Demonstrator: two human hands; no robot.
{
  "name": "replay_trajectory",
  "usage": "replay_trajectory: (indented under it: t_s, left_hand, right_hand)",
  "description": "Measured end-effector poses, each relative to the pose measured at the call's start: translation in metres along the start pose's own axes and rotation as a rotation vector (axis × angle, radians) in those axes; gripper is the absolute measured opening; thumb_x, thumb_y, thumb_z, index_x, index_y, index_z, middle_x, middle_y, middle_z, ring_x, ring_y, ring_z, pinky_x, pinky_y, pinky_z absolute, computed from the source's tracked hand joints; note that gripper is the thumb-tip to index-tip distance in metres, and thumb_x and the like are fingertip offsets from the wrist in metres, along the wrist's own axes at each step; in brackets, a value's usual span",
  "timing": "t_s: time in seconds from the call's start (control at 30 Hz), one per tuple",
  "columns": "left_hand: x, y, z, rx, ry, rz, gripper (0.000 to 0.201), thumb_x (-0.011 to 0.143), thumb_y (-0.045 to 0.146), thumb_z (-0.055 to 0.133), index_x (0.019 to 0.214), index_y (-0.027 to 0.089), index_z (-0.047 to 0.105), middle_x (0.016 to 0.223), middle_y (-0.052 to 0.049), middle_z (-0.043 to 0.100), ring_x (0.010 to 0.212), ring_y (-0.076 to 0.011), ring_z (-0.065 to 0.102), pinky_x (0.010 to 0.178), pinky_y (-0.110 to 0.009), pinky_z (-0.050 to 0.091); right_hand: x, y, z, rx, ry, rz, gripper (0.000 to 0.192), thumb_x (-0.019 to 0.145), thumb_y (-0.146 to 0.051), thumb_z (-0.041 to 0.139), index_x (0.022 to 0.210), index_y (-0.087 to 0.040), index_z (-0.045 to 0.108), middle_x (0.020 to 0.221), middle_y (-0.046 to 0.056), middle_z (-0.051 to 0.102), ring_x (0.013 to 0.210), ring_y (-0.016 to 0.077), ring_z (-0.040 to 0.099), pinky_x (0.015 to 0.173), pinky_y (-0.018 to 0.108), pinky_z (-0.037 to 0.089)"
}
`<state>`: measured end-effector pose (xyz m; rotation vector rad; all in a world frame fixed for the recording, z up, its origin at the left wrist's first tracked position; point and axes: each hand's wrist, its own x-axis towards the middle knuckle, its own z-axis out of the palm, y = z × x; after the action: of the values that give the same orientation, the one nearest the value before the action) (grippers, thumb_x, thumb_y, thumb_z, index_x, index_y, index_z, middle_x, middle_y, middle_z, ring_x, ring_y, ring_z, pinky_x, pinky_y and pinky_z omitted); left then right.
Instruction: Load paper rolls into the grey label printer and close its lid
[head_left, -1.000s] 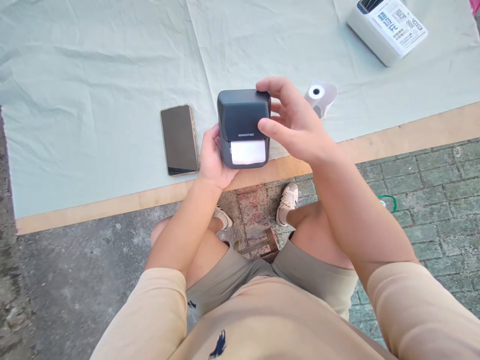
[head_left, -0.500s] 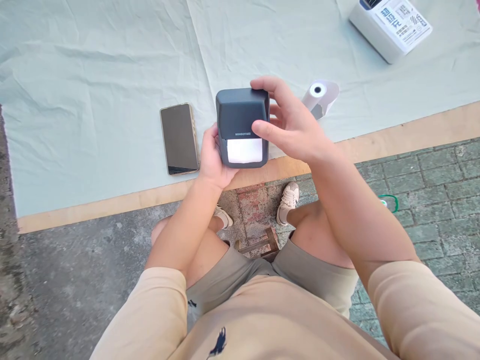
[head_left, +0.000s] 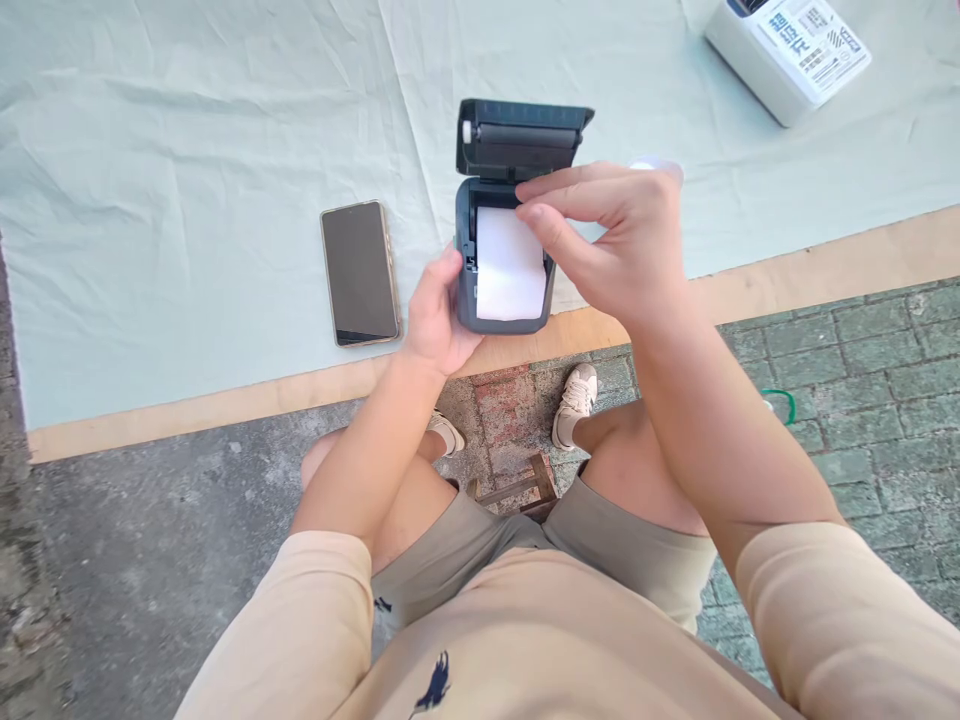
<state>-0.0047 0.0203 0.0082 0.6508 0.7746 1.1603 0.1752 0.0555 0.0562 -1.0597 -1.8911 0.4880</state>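
Note:
A small dark label printer (head_left: 466, 300) is tilted up above the table edge with its hinged lid (head_left: 525, 140) raised. White paper (head_left: 510, 270) lies inside it and over its front. My left hand (head_left: 439, 315) grips the printer's left side, thumb along the edge. Over the open bay, my right hand (head_left: 611, 225) has thumb and forefinger brought close together at the paper's upper right edge. Whether they pinch the paper or only touch it is hidden. A loose white paper roll (head_left: 660, 165) is mostly covered by my right hand.
A phone (head_left: 361, 273) lies face up left of the printer on the pale cloth (head_left: 187, 230). At the far right stands a white box-shaped device (head_left: 787, 60) with a printed label. A wooden board edge (head_left: 825, 255) runs along the table front, above brick paving.
The printer's lid has swung from closed to raised, baring the paper inside. My right hand has moved from the lid's side to over the open bay. My left hand keeps its grip.

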Motion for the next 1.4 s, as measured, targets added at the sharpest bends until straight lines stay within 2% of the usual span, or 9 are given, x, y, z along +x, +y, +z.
replay_trajectory:
  t_s: [0.07,0.2,0.33,0.5,0.67,0.77,0.93,1.13,1.4]
  left_hand:
    - [-0.001,-0.004,-0.001,0.062,-0.002,0.035,0.038,0.089,0.055,0.078,0.112,0.025,0.072,0.121,-0.006,0.080,0.154,-0.0351,0.062,0.115,-0.046,0.064]
    - [-0.001,-0.008,-0.003,0.087,-0.064,0.035,0.054,0.082,0.060,0.091,0.120,0.026,0.071,0.116,-0.004,0.080,0.148,-0.0354,0.066,0.110,-0.044,0.066]
    - [-0.001,-0.009,-0.003,0.094,-0.047,0.033,0.055,0.079,0.062,0.093,0.116,0.027,0.073,0.108,-0.003,0.079,0.140,-0.0349,0.072,0.107,-0.043,0.067]
    - [0.001,-0.009,-0.003,0.062,0.075,0.021,0.043,0.084,0.055,0.089,0.110,0.025,0.074,0.120,-0.007,0.081,0.145,-0.0354,0.070,0.112,-0.044,0.065]
    - [0.006,-0.003,-0.004,-0.040,0.186,-0.047,0.030,0.097,0.052,0.070,0.105,0.024,0.075,0.114,-0.008,0.084,0.146,-0.0337,0.070,0.114,-0.045,0.065]
    - [0.007,0.002,-0.001,-0.078,0.233,-0.062,0.040,0.105,0.055,0.052,0.107,0.024,0.076,0.113,-0.009,0.083,0.146,-0.0335,0.069,0.113,-0.047,0.065]
    - [0.005,0.004,0.004,-0.057,0.250,-0.067,0.048,0.107,0.060,0.044,0.107,0.023,0.074,0.115,-0.013,0.081,0.149,-0.0366,0.066,0.114,-0.054,0.062]
    - [0.005,0.004,0.005,-0.021,0.258,-0.062,0.046,0.102,0.064,0.051,0.108,0.023,0.072,0.115,-0.013,0.081,0.146,-0.0385,0.068,0.113,-0.055,0.063]
    - [0.006,0.003,0.004,-0.027,0.259,-0.062,0.046,0.103,0.063,0.050,0.107,0.023,0.073,0.116,-0.013,0.081,0.147,-0.0380,0.067,0.114,-0.055,0.062]
  right_hand:
    - [0.000,-0.005,-0.006,-0.183,-0.139,0.001,0.019,0.096,-0.026,0.062,0.098,-0.031,0.080,0.110,0.003,0.086,0.108,0.0311,0.077,0.101,0.052,0.059]
    - [0.003,-0.018,-0.014,-0.531,-0.408,0.120,0.050,0.090,-0.018,0.062,0.137,-0.032,0.073,0.126,0.006,0.084,0.117,0.0393,0.073,0.098,0.058,0.055]
    - [0.010,-0.019,-0.012,-0.557,-0.463,0.200,0.039,0.087,-0.016,0.062,0.123,-0.030,0.068,0.123,0.008,0.083,0.121,0.0429,0.071,0.098,0.064,0.053]
    - [0.013,-0.008,-0.008,-0.191,-0.275,0.209,0.036,0.066,-0.023,0.075,0.088,-0.034,0.047,0.098,0.004,0.077,0.104,0.0378,0.067,0.094,0.060,0.058]
    - [0.001,0.007,-0.009,0.533,0.064,0.558,0.044,0.071,-0.046,0.063,0.113,-0.035,0.054,0.093,0.003,0.068,0.081,0.0278,0.067,0.055,0.042,0.055]
    - [-0.015,0.040,-0.001,0.739,-0.049,0.781,0.056,0.075,-0.068,0.061,0.119,-0.034,0.051,0.098,0.005,0.067,0.080,0.0281,0.069,0.044,0.037,0.045]
    - [-0.039,0.083,0.017,0.514,-0.038,0.597,0.056,0.082,-0.070,0.078,0.114,-0.034,0.049,0.099,0.002,0.064,0.086,0.0235,0.066,0.064,0.039,0.059]
    - [-0.041,0.065,0.009,0.090,-0.028,0.245,0.041,0.092,-0.058,0.078,0.114,-0.034,0.053,0.112,0.004,0.067,0.106,0.0303,0.067,0.105,0.059,0.058]
    - [-0.049,0.051,-0.003,-0.017,-0.022,0.246,0.044,0.095,-0.057,0.071,0.129,-0.035,0.054,0.108,0.007,0.072,0.109,0.0361,0.069,0.104,0.062,0.055]
